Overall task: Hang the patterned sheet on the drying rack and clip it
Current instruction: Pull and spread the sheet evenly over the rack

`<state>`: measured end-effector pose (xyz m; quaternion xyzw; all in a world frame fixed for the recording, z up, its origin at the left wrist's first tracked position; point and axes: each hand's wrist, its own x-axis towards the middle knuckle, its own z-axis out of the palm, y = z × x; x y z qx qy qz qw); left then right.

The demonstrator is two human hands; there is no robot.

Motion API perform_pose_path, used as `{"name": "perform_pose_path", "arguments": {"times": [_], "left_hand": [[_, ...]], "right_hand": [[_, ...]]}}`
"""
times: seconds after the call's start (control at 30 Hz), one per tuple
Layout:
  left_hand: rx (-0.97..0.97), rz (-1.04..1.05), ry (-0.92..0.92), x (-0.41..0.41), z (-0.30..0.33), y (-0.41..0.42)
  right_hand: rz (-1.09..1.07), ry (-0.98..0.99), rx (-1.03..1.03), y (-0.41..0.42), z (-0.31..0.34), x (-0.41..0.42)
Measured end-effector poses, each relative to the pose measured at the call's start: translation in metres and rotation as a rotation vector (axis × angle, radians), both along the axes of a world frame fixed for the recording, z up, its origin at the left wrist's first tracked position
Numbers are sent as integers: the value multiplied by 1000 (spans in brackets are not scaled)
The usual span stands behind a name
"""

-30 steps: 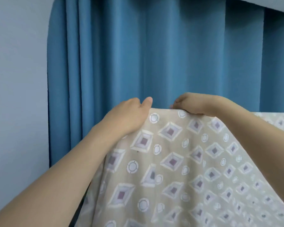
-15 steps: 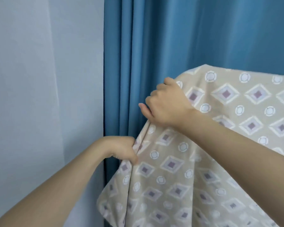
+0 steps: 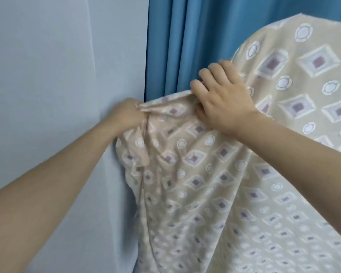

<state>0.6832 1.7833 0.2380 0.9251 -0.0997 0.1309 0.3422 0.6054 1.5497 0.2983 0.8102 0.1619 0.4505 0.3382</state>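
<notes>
Both hands have pulled the patterned sheet [image 3: 215, 174] leftward, stretching its edge taut between them. Left hand [image 3: 126, 113] grips bunched fabric by the wall [image 3: 57, 95]; right hand [image 3: 222, 99] pinches the edge before the blue curtain [image 3: 185, 46]. Whatever holds the sheet up is hidden beneath it.

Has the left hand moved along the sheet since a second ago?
Yes. The left hand has gone from the sheet's top edge down to its left edge, now beside the curtain's edge at the wall.
</notes>
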Motion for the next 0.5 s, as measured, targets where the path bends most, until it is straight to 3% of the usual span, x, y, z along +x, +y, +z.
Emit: {"name": "perform_pose_path", "arguments": {"times": [0.07, 0.1, 0.17, 0.27, 0.4, 0.5], "left_hand": [[-391, 116, -199, 3, 34, 9], [-430, 141, -292, 1, 45, 8], [-254, 85, -397, -11, 52, -10], [117, -136, -252, -27, 41, -41], [224, -103, -139, -29, 43, -22], [353, -128, 112, -40, 27, -10]], "right_hand": [[-40, -58, 36, -3, 4, 3], [-73, -89, 42, -3, 7, 6], [-171, -89, 40, 2, 14, 7], [-286, 30, -4, 14, 24, 1], [-438, 172, -39, 26, 33, -5], [-473, 201, 51, 32, 48, -10]]}}
